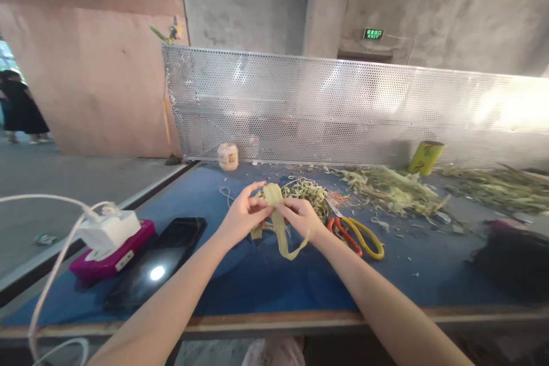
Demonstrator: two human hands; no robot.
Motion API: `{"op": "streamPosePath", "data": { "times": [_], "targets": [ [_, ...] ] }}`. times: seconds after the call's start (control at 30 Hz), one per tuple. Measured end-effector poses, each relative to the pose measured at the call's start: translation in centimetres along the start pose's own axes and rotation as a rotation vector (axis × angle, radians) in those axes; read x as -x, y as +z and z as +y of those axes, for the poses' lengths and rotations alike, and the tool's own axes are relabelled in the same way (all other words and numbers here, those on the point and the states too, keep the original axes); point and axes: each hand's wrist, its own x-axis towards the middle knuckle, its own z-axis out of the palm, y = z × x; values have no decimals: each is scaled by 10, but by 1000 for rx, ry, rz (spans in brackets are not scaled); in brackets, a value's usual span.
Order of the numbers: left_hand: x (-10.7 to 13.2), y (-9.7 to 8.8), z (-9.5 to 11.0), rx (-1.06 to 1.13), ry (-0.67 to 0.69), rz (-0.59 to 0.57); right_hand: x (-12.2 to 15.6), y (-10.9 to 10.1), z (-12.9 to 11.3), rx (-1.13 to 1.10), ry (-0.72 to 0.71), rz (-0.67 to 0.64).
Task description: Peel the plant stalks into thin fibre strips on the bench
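Note:
Between my two hands is a pale green strip of dried leaf (pixel 281 234), its lower end curling to the right and a folded part standing up above the fingers. My left hand (pixel 246 211) pinches it from the left with the thumb and fingers. From the right, my right hand (pixel 300 217) pinches the same strip, close to the left fingertips. Just behind the hands lies a heap of shredded leaf bits (pixel 311 194). A pair of scissors (pixel 364 234) with red and yellow handles rests beside my right wrist, its blade pointing toward the heap.
On the blue table (pixel 240 286) at left are a black phone (pixel 171 251) and a magenta power strip (pixel 115 257) with a white plug and cables. A twine ball (pixel 228 157), dried leaves (pixel 394 189) and a yellow-green can (pixel 425 158) sit near the perforated metal screen (pixel 274 103).

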Motion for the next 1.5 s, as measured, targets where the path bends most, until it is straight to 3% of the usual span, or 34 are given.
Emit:
{"op": "streamPosePath", "data": {
  "times": [0.17,0.33,0.8,1.13,1.5],
  "targets": [
    [0,0,-1,-33,-1,-39,2,-1,-2,241,-84,10],
    [1,-2,-2,-78,26,-44,2,-3,-5,214,-134,-65],
    [0,-3,-3,-80,14,-25,2,-3,-6,368,-93,-60],
    [0,-2,-8,-255,54,-2,5,-5,-10,590,-75,-84],
    [-1,4,-16,-451,116,108,3,1,-9,518,-5,-71]
  ]
}}
